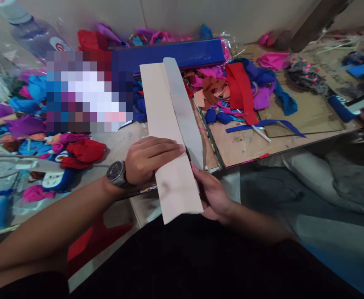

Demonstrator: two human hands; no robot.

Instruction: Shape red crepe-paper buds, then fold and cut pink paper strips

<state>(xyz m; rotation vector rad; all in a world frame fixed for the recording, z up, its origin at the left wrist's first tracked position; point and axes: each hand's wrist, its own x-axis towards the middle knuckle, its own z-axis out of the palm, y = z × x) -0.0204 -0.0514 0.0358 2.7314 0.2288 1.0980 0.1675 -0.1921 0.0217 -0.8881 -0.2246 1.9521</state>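
A long, flat folded length of cream paper (160, 104) runs from the worktable toward my body, its near end sticking out past the table edge. My left hand (152, 160) grips it from the left, fingers laid together across the top and the thumb hidden. Along its right side lies a pale whitish strip (186, 112). My right hand (215, 193) closes on the right edge of the cream paper, the thumb by a narrow dark gap between paper and strip. Its other fingers are partly hidden, so a small tool there cannot be ruled out.
Beyond the paper lies a long blue block (175, 54). Crumpled paper scraps (210, 83), a red strip (239, 89) and a blue strip (266, 124) are on the right. At left are a bottle (35, 35), a power socket (57, 178) and a red bundle (87, 149).
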